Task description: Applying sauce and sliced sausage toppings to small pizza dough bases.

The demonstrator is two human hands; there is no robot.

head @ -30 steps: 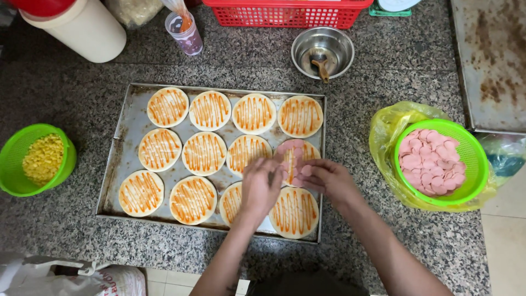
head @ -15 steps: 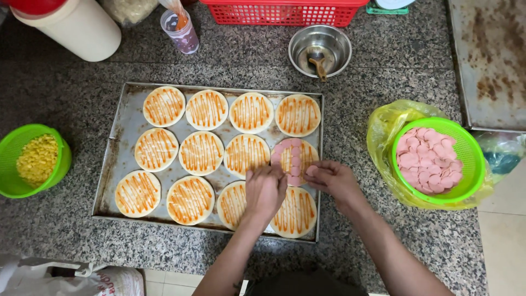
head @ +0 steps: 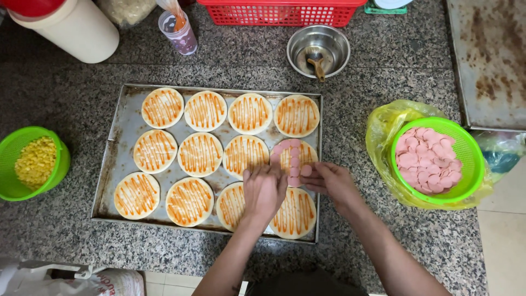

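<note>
On the tray's [head: 112, 164] right side, second row, the sauced dough round [head: 296, 156] had gained more pink sausage slices [head: 294, 162] since a second before, now lined down its middle. Both hands met there: left hand [head: 264, 189] loosely curled, laying slices; right hand [head: 329, 181] pinching a slice. A yellow bag [head: 383, 131] cradled the green slice basket [head: 466, 164]; a printed sack [head: 109, 282] lay below the counter [head: 383, 71].

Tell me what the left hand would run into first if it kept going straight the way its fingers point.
The left hand points up the tray, so it would likely first meet the pink sausage slices on the sauced round just ahead, though height above them is unclear.
</note>
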